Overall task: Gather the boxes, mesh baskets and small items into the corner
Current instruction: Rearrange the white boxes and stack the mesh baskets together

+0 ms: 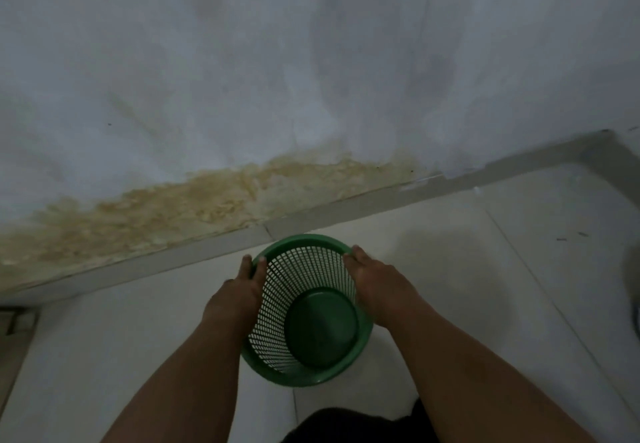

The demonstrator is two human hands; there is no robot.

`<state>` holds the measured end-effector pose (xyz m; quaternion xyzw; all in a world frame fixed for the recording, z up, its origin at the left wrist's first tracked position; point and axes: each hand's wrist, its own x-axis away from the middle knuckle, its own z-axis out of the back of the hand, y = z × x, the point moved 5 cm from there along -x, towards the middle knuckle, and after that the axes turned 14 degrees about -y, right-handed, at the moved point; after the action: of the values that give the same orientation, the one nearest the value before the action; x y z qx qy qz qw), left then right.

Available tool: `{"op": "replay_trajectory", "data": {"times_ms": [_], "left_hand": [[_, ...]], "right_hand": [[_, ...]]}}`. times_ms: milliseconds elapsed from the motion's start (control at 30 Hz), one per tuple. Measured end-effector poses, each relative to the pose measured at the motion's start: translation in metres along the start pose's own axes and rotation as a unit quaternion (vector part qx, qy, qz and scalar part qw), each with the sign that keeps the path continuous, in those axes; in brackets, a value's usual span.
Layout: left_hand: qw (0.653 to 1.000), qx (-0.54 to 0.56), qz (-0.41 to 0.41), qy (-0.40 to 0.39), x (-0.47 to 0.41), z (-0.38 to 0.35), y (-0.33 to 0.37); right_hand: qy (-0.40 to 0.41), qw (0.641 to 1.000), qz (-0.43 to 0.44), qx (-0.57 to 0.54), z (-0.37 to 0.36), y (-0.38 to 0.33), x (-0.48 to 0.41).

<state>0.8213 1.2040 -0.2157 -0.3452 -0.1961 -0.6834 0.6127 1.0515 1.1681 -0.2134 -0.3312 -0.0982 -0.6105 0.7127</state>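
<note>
A round green mesh basket [311, 318] with a solid green bottom is held in front of me, its opening facing up toward the camera, above the pale tiled floor. My left hand [239, 290] grips its left rim, thumb inside and fingers outside. My right hand [377, 286] grips the right rim the same way. The basket holds nothing. No boxes or small items are in view.
A white wall [311, 79] with a yellow-brown stained patch [194, 203] runs along a grey skirting [381, 200]. The room corner [606, 137] lies at the far right. A blurred grey object [633, 276] shows at the right edge. Dark clothing [346, 425] is below.
</note>
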Motion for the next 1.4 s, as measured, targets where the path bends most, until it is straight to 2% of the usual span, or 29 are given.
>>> {"op": "replay_trajectory", "data": {"times_ms": [200,333,433,500,567,733,800,1000,1233,1400], "left_hand": [[0.990,-0.070,-0.075,0.093,0.004,0.082,0.068],[0.957,-0.124,-0.158,0.207,0.022,0.171,0.148],[0.922,-0.134,-0.238,0.274,0.049,0.241,0.219],[0.883,-0.132,-0.313,0.323,0.086,0.293,0.288],[0.849,-0.134,-0.343,0.380,0.123,0.330,0.321],[0.753,-0.142,-0.459,0.449,0.226,0.372,0.456],[0.724,-0.165,-0.496,0.450,0.246,0.361,0.503],[0.692,-0.214,-0.566,0.393,0.243,0.293,0.595],[0.703,-0.249,-0.576,0.334,0.202,0.234,0.639],[0.738,-0.227,-0.577,0.267,0.182,0.196,0.655]], "right_hand": [[0.106,0.992,-0.061,-0.020,0.070,0.057,0.037],[0.211,0.969,-0.129,-0.012,0.139,0.114,0.101],[0.287,0.939,-0.189,-0.006,0.194,0.154,0.172],[0.347,0.904,-0.247,0.014,0.231,0.187,0.244],[0.390,0.880,-0.271,0.025,0.263,0.197,0.286],[0.460,0.790,-0.397,0.083,0.289,0.248,0.427],[0.453,0.769,-0.444,0.077,0.273,0.267,0.464],[0.400,0.743,-0.537,-0.006,0.188,0.319,0.496],[0.349,0.738,-0.573,-0.072,0.115,0.361,0.472],[0.311,0.728,-0.596,-0.137,0.078,0.376,0.450]]}}
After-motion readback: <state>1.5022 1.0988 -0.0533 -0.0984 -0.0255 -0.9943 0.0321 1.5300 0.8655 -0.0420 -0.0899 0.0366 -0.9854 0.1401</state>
